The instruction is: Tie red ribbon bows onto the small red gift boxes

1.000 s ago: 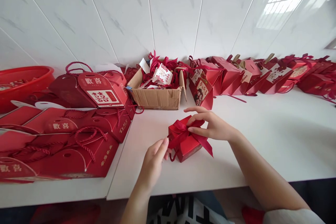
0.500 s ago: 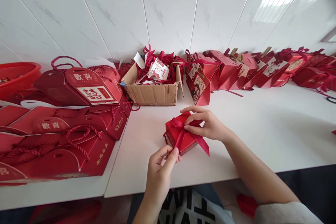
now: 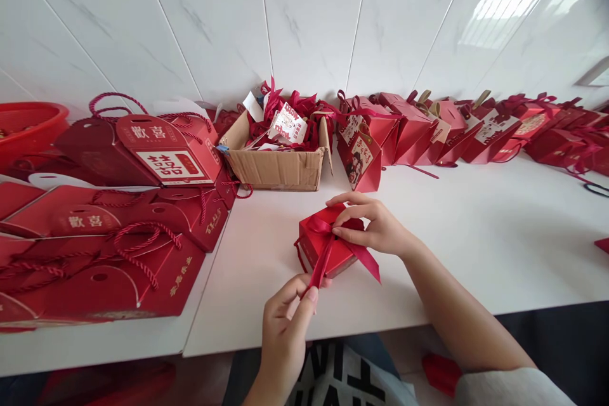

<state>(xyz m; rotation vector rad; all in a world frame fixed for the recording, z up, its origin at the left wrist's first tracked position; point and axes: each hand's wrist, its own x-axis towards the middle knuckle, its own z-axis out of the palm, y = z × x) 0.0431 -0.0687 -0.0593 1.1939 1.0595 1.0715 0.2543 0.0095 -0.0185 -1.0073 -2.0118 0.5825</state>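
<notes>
A small red gift box (image 3: 343,258) lies on the white table, with a dark red ribbon (image 3: 322,261) tied in a bow on its top. My left hand (image 3: 291,314) pinches one ribbon tail between thumb and fingers, in front of the box's near left corner. At the bow, my right hand (image 3: 368,223) is closed, thumb and fingertips on the ribbon by the knot. The other ribbon tail (image 3: 366,261) hangs over the box's right side. A red cord shows at the box's left edge.
Behind stands a cardboard box (image 3: 273,170) of ribbons and printed tags. Red gift boxes (image 3: 412,133) line the wall to the right. Larger red boxes with rope handles (image 3: 143,266) crowd the left, beside a red basin (image 3: 33,130). Scissors handles (image 3: 595,189) show far right.
My left hand has drawn the ribbon tail toward me and slightly left, away from the box. My right hand stays at the bow.
</notes>
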